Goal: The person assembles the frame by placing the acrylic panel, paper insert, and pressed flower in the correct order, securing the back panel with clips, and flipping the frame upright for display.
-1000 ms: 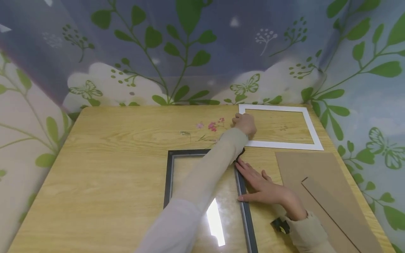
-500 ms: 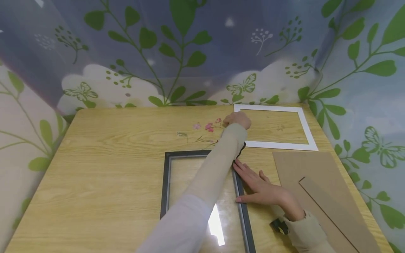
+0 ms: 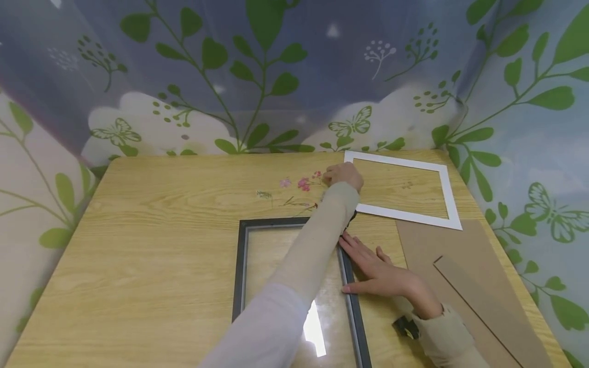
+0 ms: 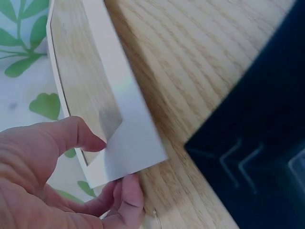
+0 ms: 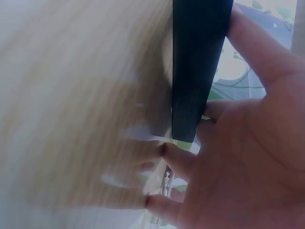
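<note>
At the back right of the table, my left hand [image 3: 344,176] pinches one end of a white mat border [image 3: 405,210]. In the left wrist view the thumb [image 4: 90,138] lies over the inner edge of the white border [image 4: 131,138], with curled fingers beneath. My left forearm crosses a black picture frame [image 3: 242,266] with a clear pane. My right hand [image 3: 382,273] rests against the frame's right side, fingers extended. In the right wrist view its thumb [image 5: 252,38] and fingertips touch the dark frame bar [image 5: 198,71] and the surface beside it.
Small pressed flowers [image 3: 303,184] and thin stems lie left of the left hand. A brown backing board [image 3: 414,245] with a long stand flap lies at right, partly under the right sleeve. Patterned cloth [image 3: 207,122] rises behind the table [image 3: 138,245].
The white mat border has turned clockwise. Its right end has swung nearer, and its front corner now overlaps the backing board. My right hand has stayed on the frame.
</note>
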Demonstrator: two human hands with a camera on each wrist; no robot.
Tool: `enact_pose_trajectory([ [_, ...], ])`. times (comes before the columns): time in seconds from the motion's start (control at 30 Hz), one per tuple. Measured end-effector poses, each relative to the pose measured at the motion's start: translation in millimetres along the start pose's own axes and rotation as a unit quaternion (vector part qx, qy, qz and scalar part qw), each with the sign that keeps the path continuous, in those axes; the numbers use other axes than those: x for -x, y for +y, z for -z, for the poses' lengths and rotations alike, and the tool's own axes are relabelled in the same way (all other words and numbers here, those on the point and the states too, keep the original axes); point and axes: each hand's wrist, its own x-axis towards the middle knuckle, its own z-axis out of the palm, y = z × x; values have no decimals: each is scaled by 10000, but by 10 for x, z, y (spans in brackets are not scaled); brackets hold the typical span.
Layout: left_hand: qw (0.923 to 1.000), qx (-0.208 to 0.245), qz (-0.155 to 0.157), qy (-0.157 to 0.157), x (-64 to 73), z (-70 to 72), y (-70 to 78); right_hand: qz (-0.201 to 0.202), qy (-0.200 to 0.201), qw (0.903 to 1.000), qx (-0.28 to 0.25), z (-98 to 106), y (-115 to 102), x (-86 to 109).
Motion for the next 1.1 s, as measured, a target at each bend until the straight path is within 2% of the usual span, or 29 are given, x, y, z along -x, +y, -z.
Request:
enact_pose_trajectory([
  [0.07,9997,152,-193,-1,36,11,-12,0,-12,10000,-6,1,2,4],
  [0.17,9951,783,-577,-179,94,57,-77,1,-27,10000,-4,-4,1,0],
  [0.23,9850,1447,-830,-439,115,92,-133,10,-18,10000,13,-10,-1,-1],
  [0.3,9680,2141,-1029,-810,120,134,-184,18,12,10000,47,-13,-3,0],
  [0.37,9458,2800,-1183,-1147,121,180,-233,47,46,10000,67,-12,-8,3],
  [0.47,9058,3669,-1311,-1665,137,263,-304,87,59,9999,77,-7,-19,4],
  [0.5,8945,3841,-1397,-1810,152,298,-325,90,52,9999,62,-5,-22,4],
  [0.63,8358,4563,-1787,-2475,222,433,-382,62,16,10000,22,2,-24,4],
  [0.7,8095,4854,-1935,-2677,276,508,-401,45,-3,10000,33,6,-24,5],
  [0.73,7981,5002,-1962,-2727,307,546,-411,39,-11,10000,33,8,-25,5],
  [0.77,7901,5123,-1994,-2714,345,590,-427,37,-17,10000,23,11,-26,6],
  [0.87,7810,5289,-2052,-2611,451,730,-518,27,-25,10000,4,18,-27,3],
  [0.93,7779,5361,-2056,-2552,519,827,-621,5,-46,10000,-16,20,-28,-2],
  [1.03,7635,5568,-2112,-2499,611,975,-843,-7,-44,10000,18,17,-33,-7],
  [1.1,7567,5681,-2148,-2419,664,1063,-1026,-4,-38,10000,42,12,-39,-7],
])
